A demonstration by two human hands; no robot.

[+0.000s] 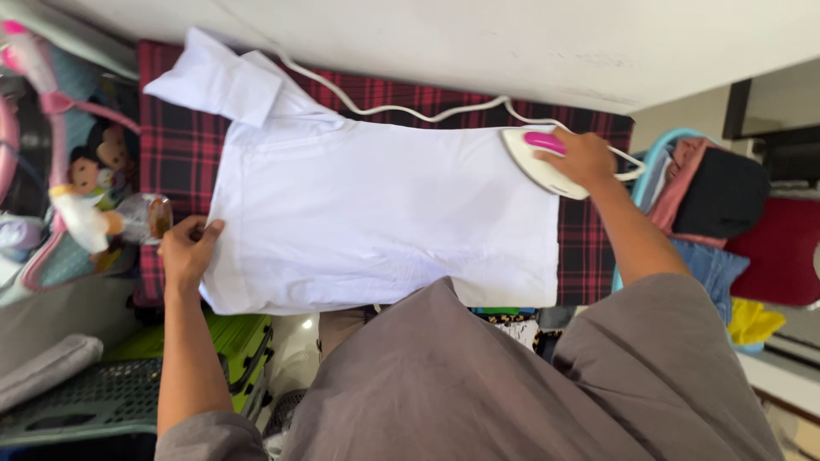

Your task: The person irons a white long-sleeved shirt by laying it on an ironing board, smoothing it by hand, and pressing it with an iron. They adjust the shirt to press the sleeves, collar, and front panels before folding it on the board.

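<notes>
White shirt (376,218) spread flat on the red-and-black plaid cover (175,145) of the tabletop, collar and 1 sleeve toward the left end, hem toward the right. Right hand (583,158) clenched around the pink handle of a white iron (540,162), soleplate down on the shirt's upper right corner, right at the hem edge. White cord (401,109) trailing in loose curves from the iron along the far edge of the plaid cover, partly across the shirt's shoulder. Left hand (188,249) at the shirt's lower left edge, thumb on top of the fabric and fingers curled at its border, pinching or pressing it; exact grip hard to tell. Just left of that hand, a small clear bottle (147,218) beside a cartoon-printed bag with pink straps (73,171). Below the tabletop on the left, a dark plastic basket (85,397) and something bright green (235,341). To the right, a heap of clothes (717,213) in black, pink, red, blue and yellow. Grey sleeves and garment of the person filling the lower foreground.
</notes>
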